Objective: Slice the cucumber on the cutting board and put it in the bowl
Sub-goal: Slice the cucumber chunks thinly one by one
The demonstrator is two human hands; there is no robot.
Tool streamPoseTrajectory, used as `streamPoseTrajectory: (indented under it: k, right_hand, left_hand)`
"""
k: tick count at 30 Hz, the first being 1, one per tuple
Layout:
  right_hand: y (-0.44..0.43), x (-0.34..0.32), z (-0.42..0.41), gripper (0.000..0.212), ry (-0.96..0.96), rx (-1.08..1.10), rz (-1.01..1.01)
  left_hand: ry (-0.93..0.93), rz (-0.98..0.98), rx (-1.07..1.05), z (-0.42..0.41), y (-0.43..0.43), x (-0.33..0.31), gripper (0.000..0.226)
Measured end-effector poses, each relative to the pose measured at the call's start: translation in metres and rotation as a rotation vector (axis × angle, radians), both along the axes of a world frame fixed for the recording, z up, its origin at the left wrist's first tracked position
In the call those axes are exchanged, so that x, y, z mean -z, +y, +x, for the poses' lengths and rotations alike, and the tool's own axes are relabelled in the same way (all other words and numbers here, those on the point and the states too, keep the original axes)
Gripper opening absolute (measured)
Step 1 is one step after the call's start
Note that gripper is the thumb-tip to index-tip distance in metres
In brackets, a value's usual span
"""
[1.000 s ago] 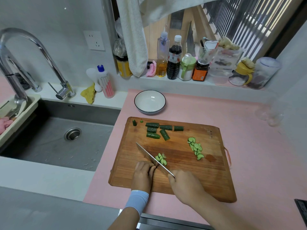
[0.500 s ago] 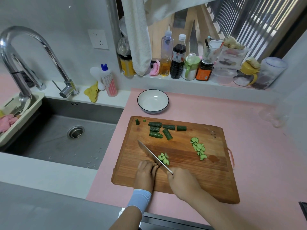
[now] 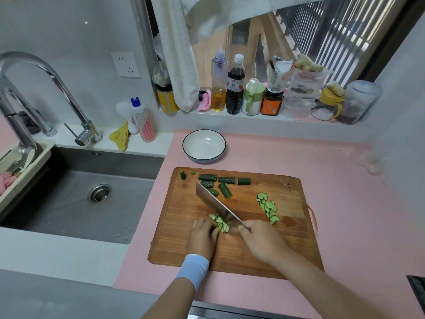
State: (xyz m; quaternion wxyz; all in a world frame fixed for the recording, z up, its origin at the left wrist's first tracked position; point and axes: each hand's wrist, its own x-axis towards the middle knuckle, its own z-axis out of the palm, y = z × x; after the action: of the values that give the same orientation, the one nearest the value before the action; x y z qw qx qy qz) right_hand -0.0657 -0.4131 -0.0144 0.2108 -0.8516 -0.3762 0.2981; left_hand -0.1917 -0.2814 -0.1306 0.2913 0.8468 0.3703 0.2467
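Observation:
A wooden cutting board (image 3: 253, 240) lies on the pink counter. Several uncut cucumber chunks (image 3: 224, 183) lie at its far left. A row of thin cucumber slices (image 3: 268, 207) lies at its right. My right hand (image 3: 259, 240) grips the handle of a cleaver (image 3: 216, 204), whose blade is tilted and points away to the left. My left hand (image 3: 202, 236) has its fingers curled beside a fresh heap of slices (image 3: 221, 223) at the blade's near end; what it holds is hidden. A white bowl (image 3: 204, 146) with a dark rim stands beyond the board, with nothing in it.
A steel sink (image 3: 92, 199) with a tall tap (image 3: 46, 88) lies to the left of the board. Bottles and jars (image 3: 234, 88) line the window sill at the back. A towel (image 3: 179, 54) hangs above it. Clear glassware (image 3: 368, 160) stands at the counter's right.
The cleaver has tilted so that its flat side shows. The fresh slices now lie on the left of the blade, against my left fingers. Both hands stay in place.

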Motion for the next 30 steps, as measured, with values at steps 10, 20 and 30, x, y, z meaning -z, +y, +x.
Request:
streamPoseTrajectory:
  k: [10, 20, 30]
  right_hand:
    - [-0.033, -0.007, 0.042, 0.037, -0.594, -0.301, -0.009]
    - [-0.031, 0.006, 0.051, 0.041, -0.887, -0.525, 0.004]
    - [-0.029, 0.005, 0.048, 0.044, -0.833, -0.577, -0.083]
  left_hand:
    - [-0.268, -0.315, -0.365, 0.005, 0.050, -0.052, 0.023]
    - [0.285, -0.451, 0.297, 0.046, 0.035, -0.084, 0.007]
    - [0.205, -0.523, 0.219, 0.058, 0.027, -0.087, 0.017]
